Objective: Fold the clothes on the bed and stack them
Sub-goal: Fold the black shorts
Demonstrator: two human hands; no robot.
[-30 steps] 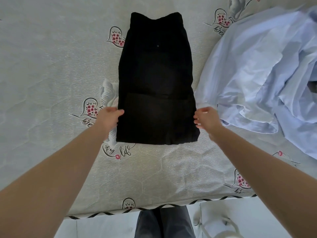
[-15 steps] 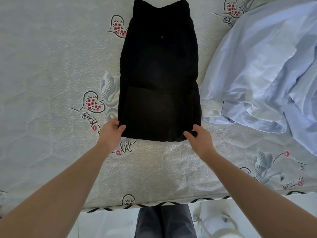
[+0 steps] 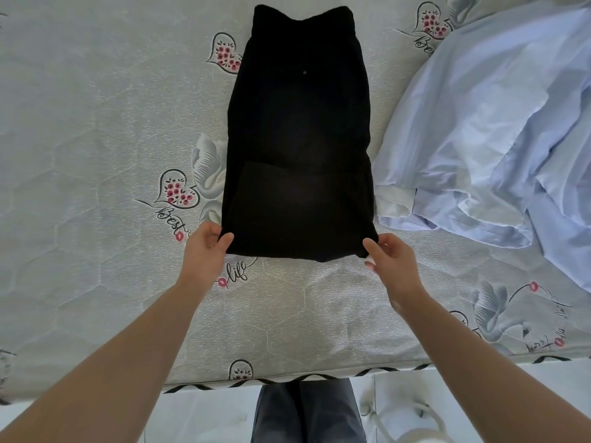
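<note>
Nearest the camera, the person's dark trouser legs (image 3: 308,410) stood on a pale floor (image 3: 208,417) at the edge of the bed (image 3: 96,123), whose grey quilted cover carried hearts, flowers and script. Both bare forearms reached forward over that edge. The left hand (image 3: 204,251) pinched the near left corner of the black garment (image 3: 299,139) between thumb and curled fingers, and the right hand (image 3: 388,260) gripped the near right corner in the same way — thumb on top, fingers tucked beneath the cloth. The black garment lay flat in the middle of the bed as a long, narrow, already folded strip running away from the person, with a fold line showing across its near third and a notched far end. To its right, just beside it and touching at its near right edge, lay a crumpled light blue shirt (image 3: 499,123) — unfolded, one white-lined cuff turned toward the black cloth.
</note>
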